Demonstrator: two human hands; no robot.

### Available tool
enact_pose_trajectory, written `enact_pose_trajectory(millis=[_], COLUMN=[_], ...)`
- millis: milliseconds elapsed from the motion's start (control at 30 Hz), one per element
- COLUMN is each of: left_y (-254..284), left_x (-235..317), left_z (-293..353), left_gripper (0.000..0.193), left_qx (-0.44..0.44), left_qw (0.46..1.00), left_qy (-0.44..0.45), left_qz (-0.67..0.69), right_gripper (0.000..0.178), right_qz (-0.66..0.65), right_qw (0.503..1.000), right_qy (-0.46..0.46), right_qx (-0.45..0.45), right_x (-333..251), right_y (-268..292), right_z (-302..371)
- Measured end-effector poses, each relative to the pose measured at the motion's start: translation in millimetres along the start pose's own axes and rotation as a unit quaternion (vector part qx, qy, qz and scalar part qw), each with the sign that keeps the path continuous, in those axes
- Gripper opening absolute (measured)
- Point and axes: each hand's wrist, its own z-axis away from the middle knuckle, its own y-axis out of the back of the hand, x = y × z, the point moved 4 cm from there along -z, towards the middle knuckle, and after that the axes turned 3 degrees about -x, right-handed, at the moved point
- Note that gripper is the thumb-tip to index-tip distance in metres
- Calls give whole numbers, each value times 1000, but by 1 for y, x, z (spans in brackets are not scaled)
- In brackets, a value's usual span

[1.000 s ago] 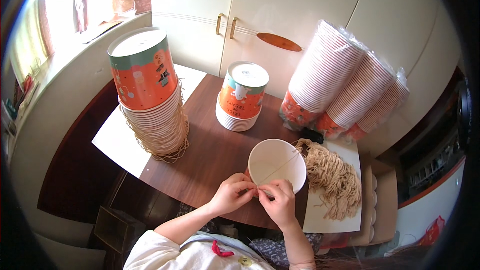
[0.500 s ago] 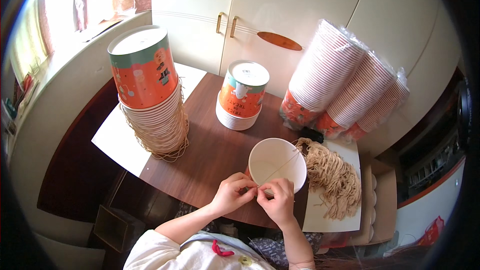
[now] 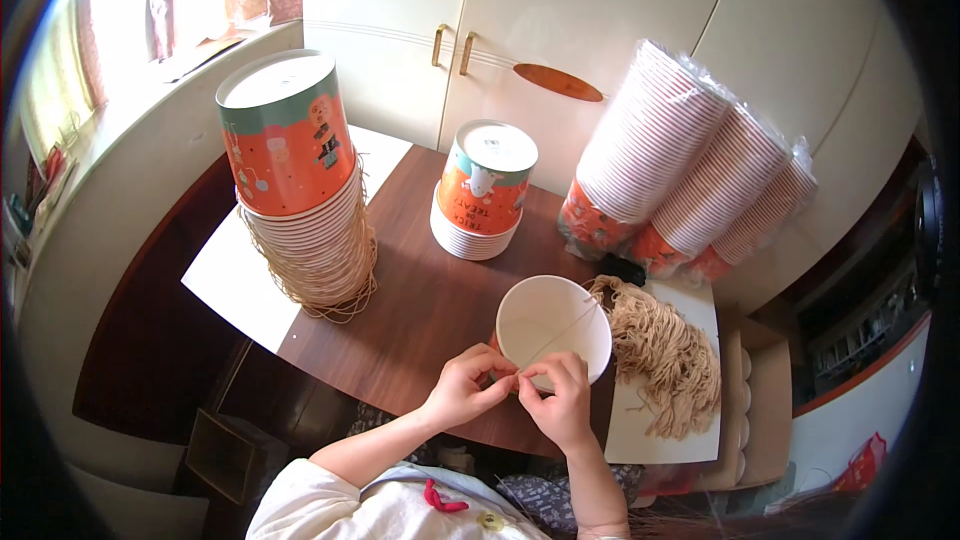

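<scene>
A white-lined paper bucket (image 3: 540,314) stands mouth up at the table's near edge, in front of me. A thin beige string (image 3: 566,333) runs across its mouth from the far right rim to my fingertips. At the near rim, my left hand (image 3: 468,386) is closed, thumb and forefinger pinching the string's end. Right beside it, my right hand (image 3: 560,398) pinches too, its fingertips almost touching the left ones. The fingers hide the exact spot where the string meets the rim. Right of the bucket lies a heap of loose beige strings (image 3: 665,360).
A tall stack of upturned orange-and-green buckets (image 3: 290,155), draped with string loops, stands at the left. A shorter stack (image 3: 485,185) is at the back middle. Plastic-wrapped bucket stacks (image 3: 655,130) lean at the back right. An open cardboard box (image 3: 770,390) sits beyond the table's right edge.
My right fingers have lifted very slightly at the rim. Both hands keep their pinch, and the bucket and string stay in place.
</scene>
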Motion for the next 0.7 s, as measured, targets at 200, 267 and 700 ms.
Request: enact_pose_trajectory(millis=[200,267,700], left_y=[-1,-1,-10], left_x=[13,10,-14], left_z=[-3,-4,-2], left_gripper=[18,17,9], left_qx=[-17,1,-10], left_qw=[998,997,993], left_qy=[-31,-53,65], left_qz=[-53,-64,98], right_gripper=[10,10,8], right_qz=[-106,-127,-217], right_qw=[990,985,958], right_qy=[-58,-69,-112], right_qx=[-73,-92,-152], right_x=[9,13,27], right_y=[3,3,-5], right_z=[-9,-12,-9])
